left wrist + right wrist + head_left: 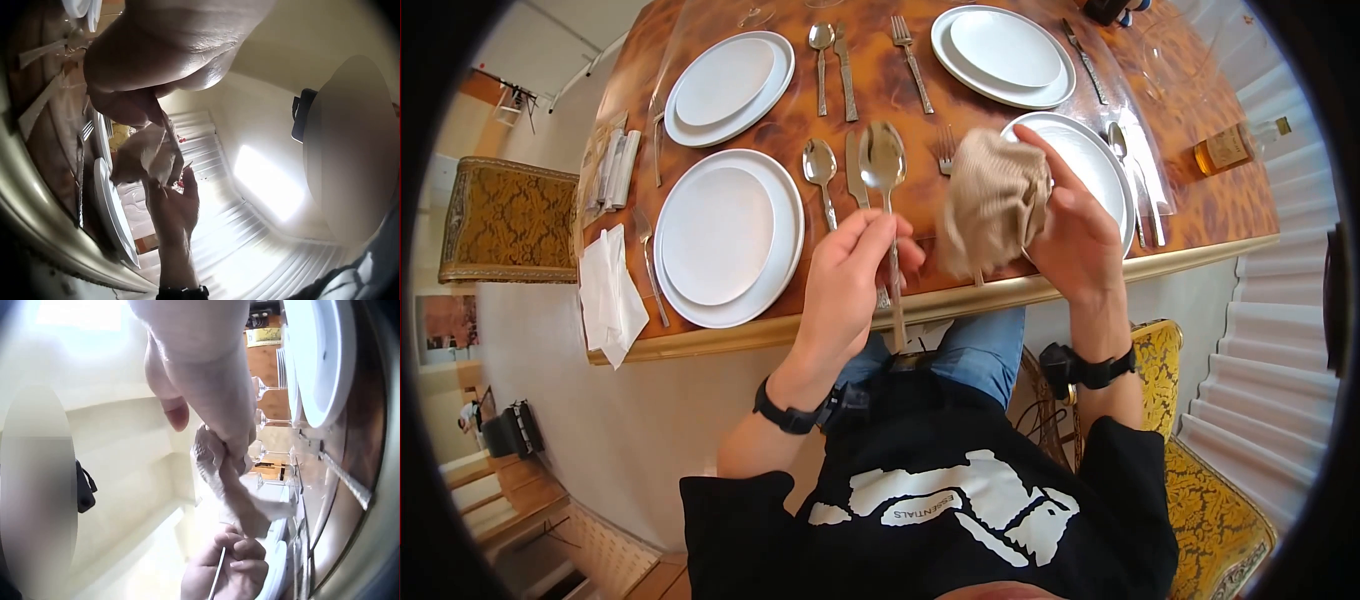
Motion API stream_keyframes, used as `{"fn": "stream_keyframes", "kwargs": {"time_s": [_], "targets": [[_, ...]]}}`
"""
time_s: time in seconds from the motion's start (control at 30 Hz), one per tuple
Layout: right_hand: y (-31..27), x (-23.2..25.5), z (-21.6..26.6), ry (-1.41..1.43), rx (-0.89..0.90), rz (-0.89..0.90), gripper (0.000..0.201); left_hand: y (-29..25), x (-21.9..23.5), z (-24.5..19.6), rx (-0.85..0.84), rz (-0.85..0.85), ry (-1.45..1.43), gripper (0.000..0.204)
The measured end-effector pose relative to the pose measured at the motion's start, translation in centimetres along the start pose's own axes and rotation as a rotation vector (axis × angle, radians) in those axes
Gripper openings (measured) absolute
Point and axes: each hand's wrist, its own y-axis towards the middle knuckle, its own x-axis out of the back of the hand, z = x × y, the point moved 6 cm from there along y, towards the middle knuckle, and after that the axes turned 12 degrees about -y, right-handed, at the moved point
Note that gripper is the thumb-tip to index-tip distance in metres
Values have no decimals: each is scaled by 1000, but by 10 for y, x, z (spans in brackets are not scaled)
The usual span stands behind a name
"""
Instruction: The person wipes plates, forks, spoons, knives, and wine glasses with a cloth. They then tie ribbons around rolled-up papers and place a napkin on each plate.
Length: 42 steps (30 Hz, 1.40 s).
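Nearest the camera, a black shirt with a white print, below two raised bare hands. Left hand pinching a metal spoon by its handle, bowl uppermost, over the near side of the table. Right hand with fingers closed on a bunched beige cloth, the exact grip partly hidden by folds. Cloth just right of the spoon, apart from it in the head view.

For a good pass of cloth over metal, best to pinch the handle low and firmly, cup the bowl in a thick fold, and keep bare fingertips off the shine.

Directly below, a knife and a smaller spoon; partly behind the cloth, a fork. Close to the right hand, a white plate, perhaps easy to knock. Farther left, stacked plates and a white napkin; far right, a bottle of amber liquid.
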Motion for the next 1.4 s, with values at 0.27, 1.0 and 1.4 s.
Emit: {"fn": "stream_keyframes", "kwargs": {"time_s": [0.27,1.0,1.4], "targets": [[-4,-13,-59,-331,272,-264,32,-32,-17,29,-26,80,-13,20],[-24,-10,-73,-928,338,-357,21,-45,-13,34,-26,9,203,15],[-23,-24,-72,-631,270,-170,28,-19,-4,17,59,87,-611,36]]}}
